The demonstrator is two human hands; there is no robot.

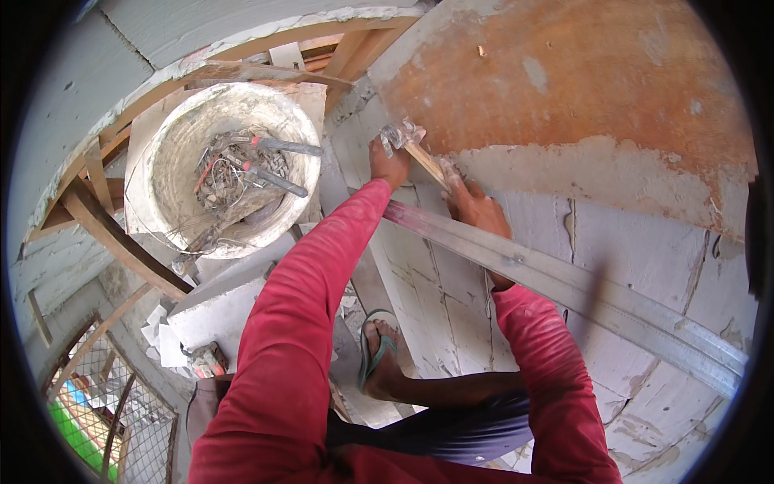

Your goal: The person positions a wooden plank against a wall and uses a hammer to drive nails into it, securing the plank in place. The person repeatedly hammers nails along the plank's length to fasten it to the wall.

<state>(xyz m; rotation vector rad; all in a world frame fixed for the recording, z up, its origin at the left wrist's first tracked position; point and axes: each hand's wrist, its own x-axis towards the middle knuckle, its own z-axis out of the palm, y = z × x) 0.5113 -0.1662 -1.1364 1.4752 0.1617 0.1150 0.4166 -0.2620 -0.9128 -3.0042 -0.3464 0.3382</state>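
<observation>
- Your right hand is gripping the hammer at the far side, probably for control.
- Your left hand is sitting beside its head; its hold I cannot tell.
- The metal channel is extending near-right.
- Left, a bucket is holding pliers, perhaps for reach.

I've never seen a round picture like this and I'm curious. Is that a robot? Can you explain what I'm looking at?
No robot here! These are someone's own two bare hands, below red sleeves. A wide, round-seeing camera worn on the head looks down, so straight edges look bendy. The right hand grips a hammer by its wooden handle. The left hand is close to the hammer's head, but I can't see if it holds anything. A long metal bar slants across the right side. On the left, a whitish bucket contains rubble and red-and-black tool handles.
</observation>
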